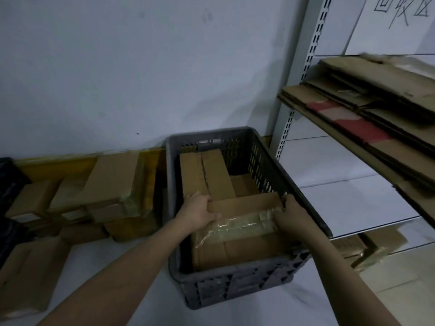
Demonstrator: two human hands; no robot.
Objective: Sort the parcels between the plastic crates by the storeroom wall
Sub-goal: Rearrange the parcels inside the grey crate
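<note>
Both hands are clamped on one taped parcel (244, 225) inside the grey crate (237, 285): the left hand (199, 211) grips its left end with fingers curled over the top edge, and the right hand (290, 216) grips the right end, close against the crate's right wall. The parcel sits at the near end of the grey crate, its clear tape glinting along the front edge, and it seems to rest on or just above another carton beneath it; whether it is being lifted out or set down cannot be told from this view. A long upright box (204, 175) stands at the crate's far end, just beyond the held parcel. Left of the grey crate, a heap of stacked parcels (106, 191) lies on the floor against the wall, and a dark crate (7, 182) shows only at the far left edge. Right of the grey crate, flattened cardboard (376, 109) is piled on a shelf. The step in hand appears to be handling this single parcel; the next move likely calls for keeping it level and clearing the right wall, where room is tight.
</note>
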